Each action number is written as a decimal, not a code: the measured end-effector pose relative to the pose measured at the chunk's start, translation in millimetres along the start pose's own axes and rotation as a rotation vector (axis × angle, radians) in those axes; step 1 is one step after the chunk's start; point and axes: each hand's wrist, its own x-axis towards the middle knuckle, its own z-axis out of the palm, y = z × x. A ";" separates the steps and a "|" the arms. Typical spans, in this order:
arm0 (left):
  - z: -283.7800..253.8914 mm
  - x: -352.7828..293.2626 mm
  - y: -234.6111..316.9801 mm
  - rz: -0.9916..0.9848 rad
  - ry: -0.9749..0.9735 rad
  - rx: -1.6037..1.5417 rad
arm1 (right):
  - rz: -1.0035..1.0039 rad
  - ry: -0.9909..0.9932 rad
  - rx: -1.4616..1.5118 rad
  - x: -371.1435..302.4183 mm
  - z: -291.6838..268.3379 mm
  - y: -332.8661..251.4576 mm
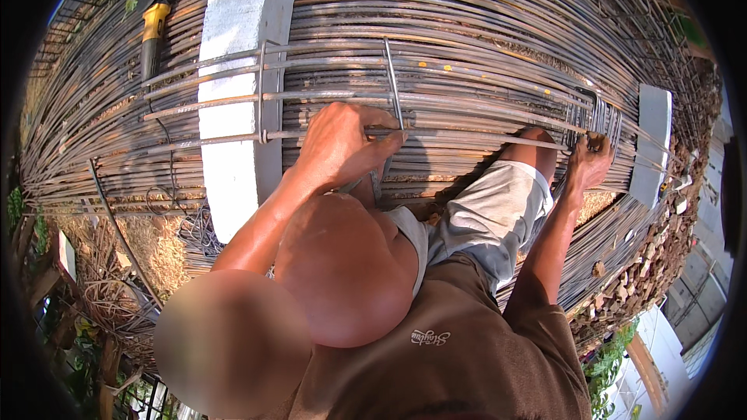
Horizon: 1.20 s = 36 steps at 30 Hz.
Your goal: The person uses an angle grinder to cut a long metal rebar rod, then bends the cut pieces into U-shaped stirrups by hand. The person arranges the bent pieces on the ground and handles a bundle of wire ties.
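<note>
My left hand [340, 142] reaches over the long steel bars [334, 97], its thumb and fingers closed at the lower corner of a bent steel stirrup [393, 82]. That stirrup stands across the bars, tilted slightly. Another stirrup [261, 93] sits around the bars farther left, above a white block. On the right, my right hand [591, 162] is closed at the near end of a bunch of stirrups [603, 118] gathered close together on the bars. Its fingertips are partly hidden.
The white block [247, 12] and a grey block [650, 140] lie under the bars. Many more rebars [436, 0] spread beneath. A yellow and black angle grinder [155, 23] rests at the far left. Tangled wire [200, 232] lies near left, and broken rubble [646, 264] at the right.
</note>
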 end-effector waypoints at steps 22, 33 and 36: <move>0.5 6.9 -10.0 -0.048 0.063 -0.105 | 0.100 -0.921 0.755 -65.0 -76.1 -160.6; -5.6 6.8 -8.4 -0.013 -0.067 -0.006 | -0.047 -0.781 0.557 -74.9 -85.0 -155.9; 1.2 5.0 -4.7 0.100 0.016 0.001 | -0.068 -0.652 0.659 -79.8 -65.1 -136.5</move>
